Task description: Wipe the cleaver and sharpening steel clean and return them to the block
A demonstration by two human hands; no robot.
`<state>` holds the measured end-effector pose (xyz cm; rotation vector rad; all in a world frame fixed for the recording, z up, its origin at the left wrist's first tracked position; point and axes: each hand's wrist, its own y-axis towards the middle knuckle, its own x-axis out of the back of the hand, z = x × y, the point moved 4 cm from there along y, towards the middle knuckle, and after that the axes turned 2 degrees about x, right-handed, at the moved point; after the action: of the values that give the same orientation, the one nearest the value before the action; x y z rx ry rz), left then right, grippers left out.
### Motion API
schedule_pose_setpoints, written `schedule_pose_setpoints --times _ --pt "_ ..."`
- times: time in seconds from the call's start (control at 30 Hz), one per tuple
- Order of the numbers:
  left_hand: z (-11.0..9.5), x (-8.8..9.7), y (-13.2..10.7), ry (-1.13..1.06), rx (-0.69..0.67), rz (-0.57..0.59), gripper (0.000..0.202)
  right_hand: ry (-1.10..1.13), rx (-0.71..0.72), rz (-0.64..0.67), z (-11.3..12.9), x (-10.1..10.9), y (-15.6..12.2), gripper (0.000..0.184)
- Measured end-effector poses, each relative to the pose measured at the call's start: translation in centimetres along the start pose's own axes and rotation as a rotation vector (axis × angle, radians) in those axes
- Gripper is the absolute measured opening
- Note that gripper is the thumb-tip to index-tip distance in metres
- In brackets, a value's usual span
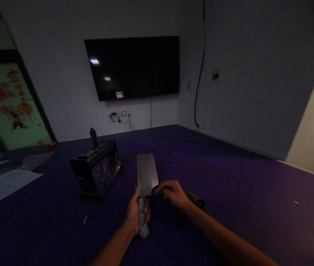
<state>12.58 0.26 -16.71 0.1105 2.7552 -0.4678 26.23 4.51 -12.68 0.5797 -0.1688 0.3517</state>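
My left hand [135, 212] is closed around the handle of a cleaver [147, 173], whose broad grey blade points away from me. The handle [142, 227] looks wrapped in a crumpled whitish covering. At the lower right corner of the blade, my right hand [175, 194] pinches a small round black thing [155, 190]; its kind is too dark to make out. Whether it touches the blade I cannot tell. Below my right wrist lies a dark object [197, 201] with some yellow on it, partly hidden by the hand and forearm.
A black box-shaped device [98, 170] with clear sides and an upright handle stands left of the cleaver on the purple surface [228, 192]. Farther left lie a printed sheet [10, 186] and clear plastic [36, 160]. A television [134, 68] hangs on the wall.
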Motion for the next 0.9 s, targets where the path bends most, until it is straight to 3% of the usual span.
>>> schedule_pose_setpoints --times 0.9 --pt "0.1 -0.3 -0.1 0.083 0.032 0.113 0.068 0.007 0.051 -0.193 0.0 1.7 0.5 0.030"
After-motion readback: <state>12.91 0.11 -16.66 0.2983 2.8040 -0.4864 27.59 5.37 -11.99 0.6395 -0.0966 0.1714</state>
